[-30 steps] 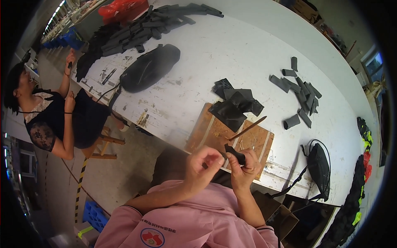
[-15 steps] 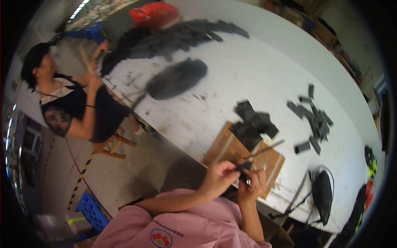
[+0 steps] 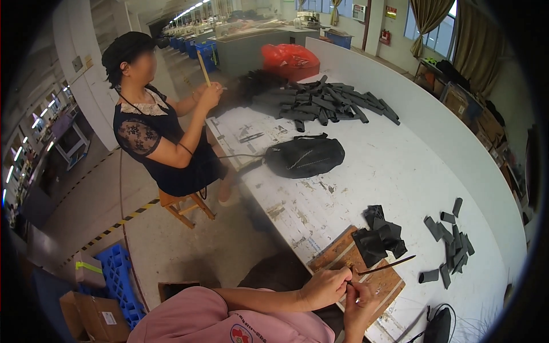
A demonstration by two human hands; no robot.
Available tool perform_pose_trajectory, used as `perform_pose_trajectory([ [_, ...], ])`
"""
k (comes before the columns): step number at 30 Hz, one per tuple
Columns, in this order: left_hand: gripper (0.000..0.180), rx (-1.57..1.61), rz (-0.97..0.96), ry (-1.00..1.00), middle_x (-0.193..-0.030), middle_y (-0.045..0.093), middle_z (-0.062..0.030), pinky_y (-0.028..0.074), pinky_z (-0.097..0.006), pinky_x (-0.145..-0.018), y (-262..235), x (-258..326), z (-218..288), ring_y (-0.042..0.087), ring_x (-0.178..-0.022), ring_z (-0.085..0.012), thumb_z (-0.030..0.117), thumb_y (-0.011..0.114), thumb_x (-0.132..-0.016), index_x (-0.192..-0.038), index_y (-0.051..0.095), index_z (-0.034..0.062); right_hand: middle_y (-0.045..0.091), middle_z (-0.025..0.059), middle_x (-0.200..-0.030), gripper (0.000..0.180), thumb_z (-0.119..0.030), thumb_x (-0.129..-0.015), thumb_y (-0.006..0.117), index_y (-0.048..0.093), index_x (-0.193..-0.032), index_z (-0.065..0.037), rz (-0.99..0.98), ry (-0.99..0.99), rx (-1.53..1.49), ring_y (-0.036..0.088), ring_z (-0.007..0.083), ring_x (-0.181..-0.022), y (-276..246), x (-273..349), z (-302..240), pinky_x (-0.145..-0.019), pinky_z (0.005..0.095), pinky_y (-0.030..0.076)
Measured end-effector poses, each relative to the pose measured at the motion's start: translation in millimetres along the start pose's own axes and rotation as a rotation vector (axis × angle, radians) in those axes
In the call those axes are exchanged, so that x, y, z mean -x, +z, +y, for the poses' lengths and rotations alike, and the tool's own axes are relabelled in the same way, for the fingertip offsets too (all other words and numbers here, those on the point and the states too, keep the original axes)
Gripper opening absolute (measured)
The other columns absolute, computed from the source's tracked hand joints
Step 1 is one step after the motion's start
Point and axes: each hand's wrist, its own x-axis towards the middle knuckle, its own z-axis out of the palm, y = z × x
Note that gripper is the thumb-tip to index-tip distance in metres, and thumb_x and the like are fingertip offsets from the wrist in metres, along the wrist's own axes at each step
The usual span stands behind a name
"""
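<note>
The scene was evenly and brightly lit by rows of ceiling strip lights (image 3: 191, 11) and by daylight from curtained windows (image 3: 426, 26) at the upper right. Only soft shadows were cast under the white table (image 3: 400, 166). Strong fisheye bending was seen toward the rim, where a black vignette closed the frame. Slight blur was noted at the edges; the centre was rendered sharp.

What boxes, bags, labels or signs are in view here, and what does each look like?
Cardboard box: on the floor at lower left, brown, with a small white label.
Red plastic bag: at the table's far end, bulging and shiny.
Wall sign: high on the back wall near the curtains, a small red and yellow rectangle.
Wall notice: left of that sign, a pale rectangle.
Round badge: on the pink garment at the bottom edge, red and white.
</note>
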Motion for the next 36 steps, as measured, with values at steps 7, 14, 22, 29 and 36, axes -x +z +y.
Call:
perform_pose_trajectory([
  [7, 0.010, 0.847, -0.255, -0.613, -0.067, 0.051, 0.0011, 0.035, -0.016, -0.046, -7, -14, -14, 0.045, -0.054, -0.0043, 0.000, 0.055, -0.073, -0.081, 0.048, 0.0012, 0.049, 0.0050, -0.062, 0.007, 0.004, -0.064, 0.056, 0.054, -0.071, 0.002, 0.151, 0.109, -0.123, 0.048, 0.0115, -0.051, 19, 2, 27, -0.045, 0.0238, 0.038],
  [14, 0.013, 0.787, -0.397, -0.434, -0.067, 0.050, -0.0004, 0.037, -0.021, -0.047, -1, -14, -24, 0.045, -0.054, -0.0055, 0.003, 0.054, -0.071, -0.082, 0.048, 0.0007, 0.056, 0.0066, -0.065, 0.010, -0.004, -0.070, 0.063, 0.058, -0.076, 0.001, -0.064, 0.566, -1.221, 0.050, 0.0111, -0.053, 15, 6, 46, -0.043, 0.0203, 0.038],
  [22, 0.011, 0.231, -0.036, -0.143, -0.071, 0.056, -0.0085, 0.043, -0.024, -0.051, 2, -9, -23, 0.055, -0.058, -0.0154, 0.002, 0.051, -0.070, -0.081, 0.051, 0.0006, 0.053, 0.0042, -0.070, 0.016, -0.018, -0.079, 0.057, 0.051, -0.078, -0.003, -0.265, 0.563, -1.181, 0.047, 0.0094, -0.056, 15, 7, 47, -0.051, 0.0216, 0.040],
  [29, 0.036, 1.489, -0.704, -0.532, -0.084, 0.052, -0.0031, 0.038, -0.017, -0.048, -16, -16, -12, 0.048, -0.051, -0.0058, -0.001, 0.048, -0.067, -0.102, 0.045, -0.0038, 0.057, 0.0117, -0.091, 0.043, -0.025, -0.080, 0.056, 0.046, -0.109, 0.005, -0.217, 0.526, -1.263, 0.056, 0.0162, -0.072, 24, 11, 48, -0.063, 0.0289, 0.048],
  [36, 0.029, 0.501, -0.335, -0.201, -0.076, 0.055, -0.0057, 0.041, -0.021, -0.054, -5, -12, 1, 0.051, -0.066, -0.0074, 0.001, 0.052, -0.074, -0.103, 0.051, 0.0013, 0.056, 0.0126, -0.089, 0.014, -0.010, -0.085, 0.044, 0.051, -0.091, 0.001, 0.028, 0.248, -0.844, 0.055, 0.0193, -0.080, 12, 4, 29, -0.073, 0.0271, 0.045],
])
